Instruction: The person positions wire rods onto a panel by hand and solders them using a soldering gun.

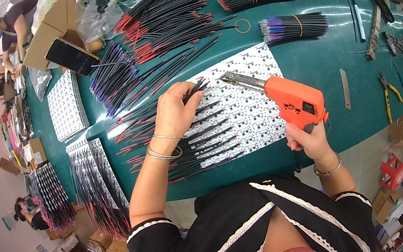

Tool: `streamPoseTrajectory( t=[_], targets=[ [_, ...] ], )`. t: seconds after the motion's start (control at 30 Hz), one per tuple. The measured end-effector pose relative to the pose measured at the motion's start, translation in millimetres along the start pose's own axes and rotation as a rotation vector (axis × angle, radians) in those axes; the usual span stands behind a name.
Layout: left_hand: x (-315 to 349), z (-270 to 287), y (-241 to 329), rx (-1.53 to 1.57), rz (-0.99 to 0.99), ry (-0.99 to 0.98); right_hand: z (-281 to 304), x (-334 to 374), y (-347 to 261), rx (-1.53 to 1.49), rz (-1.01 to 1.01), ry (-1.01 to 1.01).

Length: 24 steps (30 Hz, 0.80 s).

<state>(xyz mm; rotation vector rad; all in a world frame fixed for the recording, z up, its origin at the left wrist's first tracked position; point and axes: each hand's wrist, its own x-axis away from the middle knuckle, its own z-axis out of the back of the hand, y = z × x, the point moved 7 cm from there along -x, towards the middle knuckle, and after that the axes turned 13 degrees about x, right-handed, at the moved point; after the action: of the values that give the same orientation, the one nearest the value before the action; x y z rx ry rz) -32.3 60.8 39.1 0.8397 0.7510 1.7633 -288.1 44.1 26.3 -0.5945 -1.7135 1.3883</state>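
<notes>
While my right hand [312, 142] grips the orange soldering gun [295, 100], work looks partway done.
My left hand [174, 110] pinches wires [194, 89]; the white board [249, 108] carries wires only on its left part.

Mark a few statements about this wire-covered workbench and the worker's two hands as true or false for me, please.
1. The right hand grips an orange soldering gun. True.
2. The left hand rests on a phone. False: it pinches thin black wires over the white panel of small circuit boards.
3. The table is green. True.
4. The soldering gun's metal tip points toward the person. False: it points away, over the white panel.
</notes>
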Motion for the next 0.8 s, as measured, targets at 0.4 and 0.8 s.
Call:
streamPoseTrajectory(
  t=[0.4,0.8],
  targets=[
    [-6.8,6.3,-0.5,0.078,0.089,-0.048,1.5,1.0,2.1,0.005,-0.035,0.009],
    [-6.6,-9.3,-4.1,0.118,0.000,-0.012,-3.9,4.4,6.3,0.032,-0.068,-0.041]
  ],
)
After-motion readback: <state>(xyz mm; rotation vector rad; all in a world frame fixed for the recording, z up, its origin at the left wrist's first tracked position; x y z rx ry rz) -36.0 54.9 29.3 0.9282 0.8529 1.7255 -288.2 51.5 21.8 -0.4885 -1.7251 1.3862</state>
